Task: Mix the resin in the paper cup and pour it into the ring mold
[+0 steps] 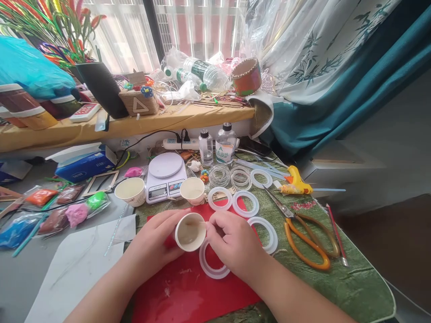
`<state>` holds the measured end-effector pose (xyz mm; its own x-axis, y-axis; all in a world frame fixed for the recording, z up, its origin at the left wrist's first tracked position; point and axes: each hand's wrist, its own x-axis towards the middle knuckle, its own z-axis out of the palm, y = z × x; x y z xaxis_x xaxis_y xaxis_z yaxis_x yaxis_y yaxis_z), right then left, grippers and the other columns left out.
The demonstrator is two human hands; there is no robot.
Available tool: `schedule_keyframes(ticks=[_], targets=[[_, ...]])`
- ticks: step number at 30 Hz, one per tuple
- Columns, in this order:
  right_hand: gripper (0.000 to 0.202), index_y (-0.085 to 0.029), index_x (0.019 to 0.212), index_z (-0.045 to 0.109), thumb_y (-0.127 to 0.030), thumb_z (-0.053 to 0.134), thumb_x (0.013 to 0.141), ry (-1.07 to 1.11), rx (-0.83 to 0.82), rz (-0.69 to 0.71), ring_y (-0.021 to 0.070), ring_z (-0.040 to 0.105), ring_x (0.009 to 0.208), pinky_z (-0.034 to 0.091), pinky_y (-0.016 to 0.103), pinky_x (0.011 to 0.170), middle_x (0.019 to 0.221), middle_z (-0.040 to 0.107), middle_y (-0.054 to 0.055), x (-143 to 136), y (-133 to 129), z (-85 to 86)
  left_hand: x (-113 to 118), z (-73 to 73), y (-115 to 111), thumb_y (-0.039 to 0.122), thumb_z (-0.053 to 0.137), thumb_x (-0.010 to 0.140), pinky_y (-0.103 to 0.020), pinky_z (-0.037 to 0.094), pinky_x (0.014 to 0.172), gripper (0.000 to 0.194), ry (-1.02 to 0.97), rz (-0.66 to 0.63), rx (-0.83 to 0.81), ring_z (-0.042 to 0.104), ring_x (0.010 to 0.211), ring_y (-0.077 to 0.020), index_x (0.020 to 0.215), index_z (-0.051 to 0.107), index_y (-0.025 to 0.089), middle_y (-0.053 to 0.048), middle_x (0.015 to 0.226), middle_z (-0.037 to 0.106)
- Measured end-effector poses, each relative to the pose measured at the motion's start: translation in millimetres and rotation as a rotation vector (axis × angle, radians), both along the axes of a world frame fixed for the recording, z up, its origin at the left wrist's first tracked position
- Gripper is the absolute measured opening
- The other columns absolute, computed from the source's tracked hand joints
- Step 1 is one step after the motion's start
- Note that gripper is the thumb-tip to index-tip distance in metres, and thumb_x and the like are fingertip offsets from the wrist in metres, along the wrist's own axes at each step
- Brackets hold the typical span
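Note:
My left hand [155, 242] is wrapped round a paper cup [190, 232], which is tilted toward me over a red sheet [182, 287] and shows a cloudy liquid inside. At the cup's right rim, my right hand [232, 237] pinches a thin pale stick [202, 223] that reaches into the cup. A white ring mould [204, 264] lies partly under my right hand. More ring moulds [247, 204] lie behind and to the right. Two other paper cups [130, 192] stand beyond my hands, on either side of a white scale [166, 177].
Orange-handled scissors [308, 242], a red pencil [336, 233] and a yellow glue gun [296, 181] lie at the right. Two clear bottles [225, 144] stand at the back. Bagged coloured clay [77, 214] and white paper [81, 260] occupy the left. Above runs a cluttered sill [202, 114].

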<state>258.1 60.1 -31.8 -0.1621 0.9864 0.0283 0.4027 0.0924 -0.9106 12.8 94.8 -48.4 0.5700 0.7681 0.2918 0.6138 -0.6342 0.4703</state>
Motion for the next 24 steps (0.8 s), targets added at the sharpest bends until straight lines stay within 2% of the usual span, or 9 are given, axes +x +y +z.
schedule_keyframes(ticks=[4,7,16,24], targets=[[0.028,-0.022,0.070,0.051,-0.027,0.058,0.096,0.033,-0.047,0.010,0.0137,0.049,0.063,0.035,0.028,0.057,0.066,0.054,-0.004,1.1,1.4,0.1,-0.2,-0.3,0.1,0.040,0.070,0.099,-0.040,0.062,0.100,0.055,-0.008,-0.012,0.024,0.075,0.119,-0.0303,0.152,0.057,0.033,-0.010,0.136,0.075],[0.030,-0.022,0.069,0.049,-0.028,0.058,0.098,-0.013,0.036,-0.042,0.0144,0.049,0.064,0.034,0.029,0.059,0.067,0.054,-0.003,2.0,2.9,-0.3,-0.6,-0.9,0.8,0.039,0.068,0.101,-0.040,0.061,0.102,0.057,-0.018,-0.041,0.033,0.074,0.121,-0.0294,0.155,0.052,0.035,-0.009,0.138,0.074],[0.031,-0.022,0.070,0.046,-0.028,0.056,0.099,0.013,0.020,0.040,0.0138,0.048,0.064,0.033,0.029,0.060,0.068,0.053,-0.004,-0.2,0.2,0.2,-1.4,-1.7,2.1,0.038,0.068,0.101,-0.039,0.060,0.102,0.058,-0.004,-0.046,0.007,0.072,0.122,-0.0282,0.156,0.049,0.037,-0.008,0.140,0.072],[0.029,-0.022,0.072,0.048,-0.027,0.055,0.100,0.002,0.030,0.016,0.0144,0.050,0.066,0.033,0.029,0.061,0.070,0.054,-0.003,-0.5,0.8,0.2,-1.5,-0.9,2.3,0.035,0.069,0.101,-0.037,0.059,0.104,0.060,0.006,-0.049,0.000,0.072,0.123,-0.0270,0.157,0.048,0.037,-0.007,0.141,0.072]])
